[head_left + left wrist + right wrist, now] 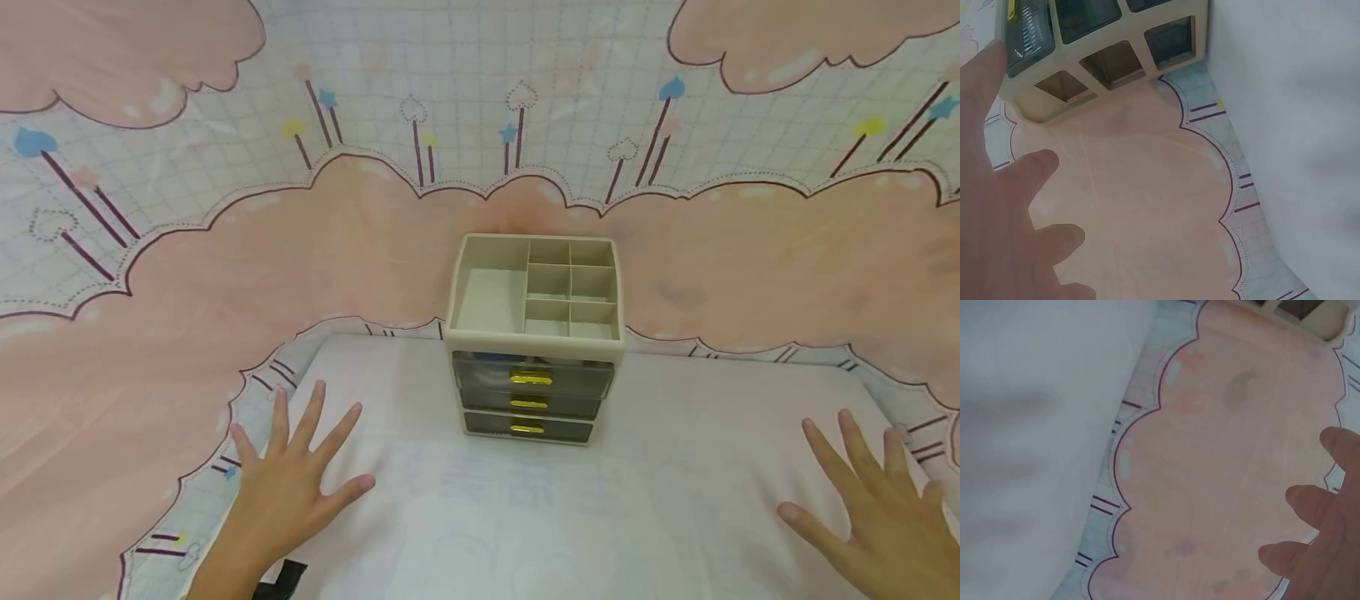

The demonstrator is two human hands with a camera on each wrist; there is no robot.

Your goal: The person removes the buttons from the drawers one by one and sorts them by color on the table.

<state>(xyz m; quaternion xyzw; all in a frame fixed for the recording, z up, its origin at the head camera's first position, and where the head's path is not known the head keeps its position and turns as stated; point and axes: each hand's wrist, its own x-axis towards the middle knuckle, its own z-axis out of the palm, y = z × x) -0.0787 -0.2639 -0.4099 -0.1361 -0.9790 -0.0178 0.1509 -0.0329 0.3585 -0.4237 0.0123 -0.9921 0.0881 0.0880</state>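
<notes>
From the head view, I see a cream drawer organiser (534, 342) standing upright on the white bench (420, 517), near its far edge and between the two hands. Its top has one wide compartment on the left and six small ones on the right; three dark drawers with gold handles (531, 379) face the person. The left hand (285, 487) is at the bench's left side, its grip spread wide with straight fingers, a black strip (283, 578) beside the wrist. The right hand (888, 517) is spread likewise at the right side. Both are well apart from the organiser. Behind hangs a cloth (360, 242) printed with pink clouds.

In the left wrist view, the organiser shows at upper left, the thumb overlapping its edge.

In the right wrist view, only the organiser's corner shows at upper right, above the extended fingertips.
</notes>
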